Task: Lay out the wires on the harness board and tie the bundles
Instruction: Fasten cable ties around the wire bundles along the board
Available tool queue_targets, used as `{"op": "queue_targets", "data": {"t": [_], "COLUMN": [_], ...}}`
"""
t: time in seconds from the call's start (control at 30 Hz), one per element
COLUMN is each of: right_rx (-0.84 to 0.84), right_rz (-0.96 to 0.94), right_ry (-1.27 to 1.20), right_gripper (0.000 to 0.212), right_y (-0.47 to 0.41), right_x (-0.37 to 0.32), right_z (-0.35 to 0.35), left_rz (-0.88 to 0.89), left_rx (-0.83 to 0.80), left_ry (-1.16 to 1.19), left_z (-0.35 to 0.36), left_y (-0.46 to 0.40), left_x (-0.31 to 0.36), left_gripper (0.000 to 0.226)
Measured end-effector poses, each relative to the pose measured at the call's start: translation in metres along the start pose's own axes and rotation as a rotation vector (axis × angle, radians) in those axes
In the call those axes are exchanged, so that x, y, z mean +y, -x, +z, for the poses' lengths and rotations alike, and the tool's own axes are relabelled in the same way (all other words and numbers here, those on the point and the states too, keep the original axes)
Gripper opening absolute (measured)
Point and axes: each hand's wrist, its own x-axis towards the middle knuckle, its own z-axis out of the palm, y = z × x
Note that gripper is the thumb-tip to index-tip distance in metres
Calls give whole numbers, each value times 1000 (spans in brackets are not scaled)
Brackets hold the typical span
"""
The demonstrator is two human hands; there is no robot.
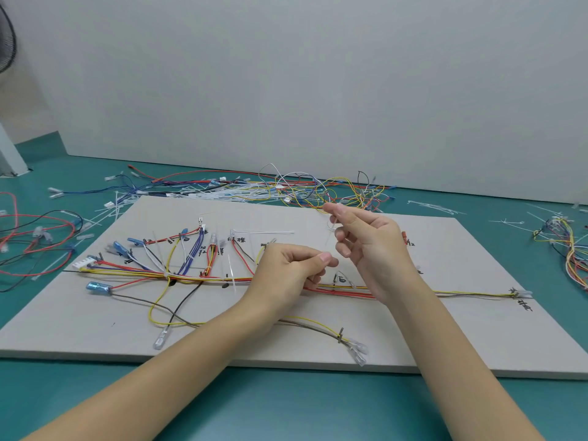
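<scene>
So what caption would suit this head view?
Both hands, left and right, pinch a white cable tie above wires on the harness board.

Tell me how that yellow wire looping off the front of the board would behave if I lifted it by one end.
The yellow wire would likely be floppy: it lies in a loose curved loop on the harness board. It looks thin, so probably very light. It joins the tied main bundle, so that may tug back.

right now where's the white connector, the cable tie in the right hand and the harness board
white connector point(83, 263): head view, its housing
cable tie point(330, 234): head view, mid strap
harness board point(445, 338): head view, bare surface
</scene>
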Motion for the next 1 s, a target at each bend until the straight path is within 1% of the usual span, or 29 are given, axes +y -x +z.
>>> {"op": "queue_targets", "data": {"t": [0.13,0.27,0.4,0.47,0.5,0.57,0.6,0.63,0.67,0.7,0.8,1.0], "right_rx": [13,-15,-55,-67,-46,51,100,134,153,160,157,157], "right_rz": [34,52,57,44,17,-65,-95,-103,-96,-82,-56,-93], "right_ry": [-85,-97,-107,-67,-20,105,147,160,157,153,173,261], "right_gripper": [18,22,23,22,19,10,8,8,8,8,9,7], "right_y": [0,-1,-3,-3,-4,-6,-8,-9,-10,-11,-13,-16], "right_x": [-1,-4,-3,-3,-3,-5,-5,-6,-6,-5,-1,1], "right_z": [-3,-7,-10,-12,-13,-20,-24,-27,-30,-31,-33,-37], "left_rz": [47,86,89,139,195,306,336,349,350,341,331,342], "left_rx": [2,-21,-33,-7,7,-24,-63,-107,-149,-186,-246,-259], "left_ry": [-7,-16,-8,-135,-273,-646,-842,-1006,-1105,-1142,-1091,-1147], "left_z": [0,1,-3,-5,-8,-14,-16,-19,-23,-25,-33,-37], "left_y": [1,2,1,1,1,-1,-1,-2,-3,-5,-7,-9], "left_x": [-2,-4,-1,-2,-2,-3,-3,-3,-3,-2,3,3], "left_gripper": [18,20,23,24,26,23,22,26,31,32,30,15]}}
